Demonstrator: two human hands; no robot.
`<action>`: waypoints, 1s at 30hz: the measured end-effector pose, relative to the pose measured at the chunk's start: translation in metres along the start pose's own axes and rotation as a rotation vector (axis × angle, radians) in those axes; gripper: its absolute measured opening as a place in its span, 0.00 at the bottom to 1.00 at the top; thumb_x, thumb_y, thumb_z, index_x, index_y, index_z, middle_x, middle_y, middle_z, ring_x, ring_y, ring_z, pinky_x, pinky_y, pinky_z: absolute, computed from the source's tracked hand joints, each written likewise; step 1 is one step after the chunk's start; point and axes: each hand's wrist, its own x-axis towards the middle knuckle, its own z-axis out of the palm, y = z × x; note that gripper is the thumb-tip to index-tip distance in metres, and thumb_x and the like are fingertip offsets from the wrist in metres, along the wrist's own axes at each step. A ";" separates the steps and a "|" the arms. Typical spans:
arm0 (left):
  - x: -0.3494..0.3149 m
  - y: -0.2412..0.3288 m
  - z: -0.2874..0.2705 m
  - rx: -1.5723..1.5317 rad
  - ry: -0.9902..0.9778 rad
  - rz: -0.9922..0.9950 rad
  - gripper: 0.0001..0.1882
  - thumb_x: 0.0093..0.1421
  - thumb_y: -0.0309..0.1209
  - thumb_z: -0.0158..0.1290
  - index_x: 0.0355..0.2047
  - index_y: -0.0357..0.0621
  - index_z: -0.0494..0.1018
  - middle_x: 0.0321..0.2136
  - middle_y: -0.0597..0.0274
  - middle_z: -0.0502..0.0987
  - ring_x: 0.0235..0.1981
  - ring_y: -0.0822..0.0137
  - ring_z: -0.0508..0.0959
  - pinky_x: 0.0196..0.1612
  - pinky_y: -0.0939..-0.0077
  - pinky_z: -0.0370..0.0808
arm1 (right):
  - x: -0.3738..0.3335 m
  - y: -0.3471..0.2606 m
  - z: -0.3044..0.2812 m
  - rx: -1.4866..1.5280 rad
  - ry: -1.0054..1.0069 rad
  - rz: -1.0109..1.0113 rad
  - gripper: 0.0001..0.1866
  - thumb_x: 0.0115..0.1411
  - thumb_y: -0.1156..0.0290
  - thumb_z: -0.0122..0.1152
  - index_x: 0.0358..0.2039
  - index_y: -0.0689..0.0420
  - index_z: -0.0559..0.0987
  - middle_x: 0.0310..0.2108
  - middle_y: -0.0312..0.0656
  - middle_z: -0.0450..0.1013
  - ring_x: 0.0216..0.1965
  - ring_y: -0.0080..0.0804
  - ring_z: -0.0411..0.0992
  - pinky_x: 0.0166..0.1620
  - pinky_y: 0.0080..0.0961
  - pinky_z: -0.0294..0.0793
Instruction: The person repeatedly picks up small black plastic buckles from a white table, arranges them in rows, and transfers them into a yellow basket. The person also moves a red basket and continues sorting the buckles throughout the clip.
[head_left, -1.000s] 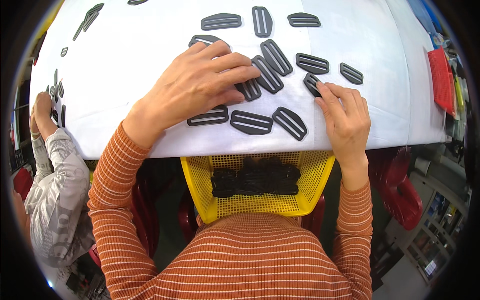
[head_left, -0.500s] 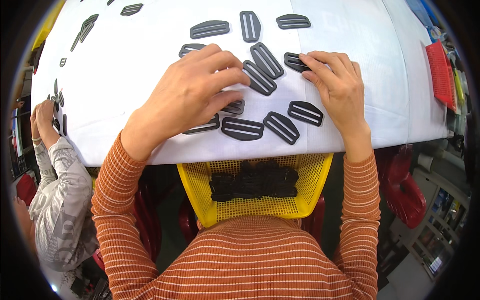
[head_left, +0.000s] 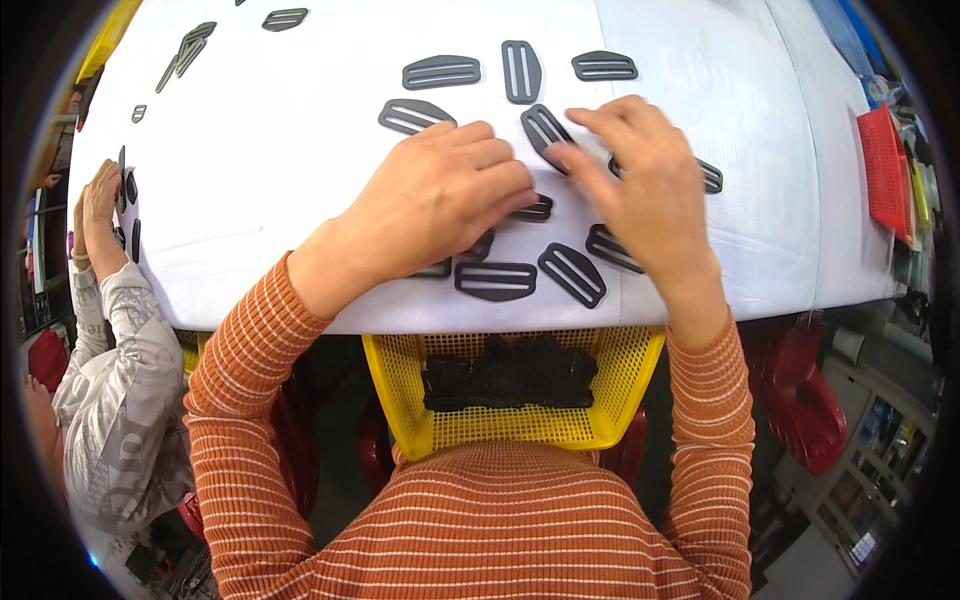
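Black strap sliders with two long slots lie about on the white-covered table (head_left: 300, 150). My left hand (head_left: 435, 195) has its fingers curled down over one slider (head_left: 538, 209), whose end sticks out past the fingertips. My right hand (head_left: 650, 180) is slightly blurred, thumb and forefinger apart. Its thumb overlaps the lower end of another slider (head_left: 545, 130); whether it touches cannot be made out. Beyond my hands lie an upright slider (head_left: 521, 72) and a sideways slider (head_left: 441, 72). Nearer me are a flat slider (head_left: 496, 281) and a tilted slider (head_left: 572, 275). Others are partly covered by my hands.
A yellow mesh basket (head_left: 520, 435) with a pile of black pieces (head_left: 510, 375) sits between me and the table edge. A red basket (head_left: 882, 170) stands at the right edge. At the left, a co-worker's hands (head_left: 98, 205) handle similar pieces. A red chair (head_left: 800, 400) is at right.
My right hand has left the slider at the right and moved left, fingers spread. My left hand has moved right, and one slider of the middle pair is now nearer me, under its fingers.
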 end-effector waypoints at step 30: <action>-0.014 -0.038 -0.031 -0.081 0.305 -0.528 0.11 0.59 0.28 0.58 0.43 0.43 0.82 0.40 0.60 0.83 0.34 0.69 0.80 0.36 0.75 0.76 | -0.038 0.081 -0.064 -0.026 -0.131 0.092 0.11 0.57 0.71 0.65 0.41 0.56 0.84 0.39 0.39 0.76 0.38 0.36 0.73 0.43 0.30 0.73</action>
